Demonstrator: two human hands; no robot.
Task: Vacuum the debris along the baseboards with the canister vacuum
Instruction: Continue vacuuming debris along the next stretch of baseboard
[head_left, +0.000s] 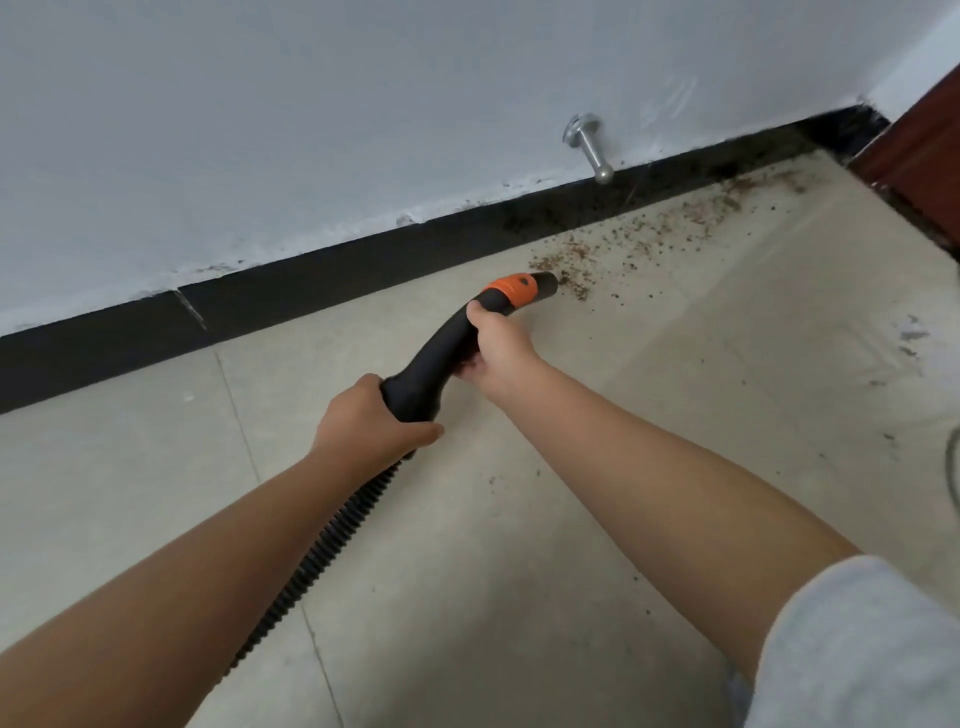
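I have the nozzle (540, 285) low over the floor (519, 519), its black tip right at the near edge of the debris (639, 234). Those brown crumbs run from the tip up along the baseboard (311, 270) toward the far right corner, thickest close to the dark strip. An orange collar (511, 290) sits just behind the tip, and the curved black handle (436, 358) bends back toward me.

My right hand (496, 343) is wrapped around the upper part of the handle, just below the collar, thumb on top. My left hand (371, 421) is clamped on the wide lower end of the handle, where the ribbed hose (311, 566) joins it. The hose trails down and left across the tiles, under my left forearm.

Above the baseboard, a metal door stop (589, 145) sticks out of the white wall (260, 104). A reddish door frame (919, 161) stands at the right edge.
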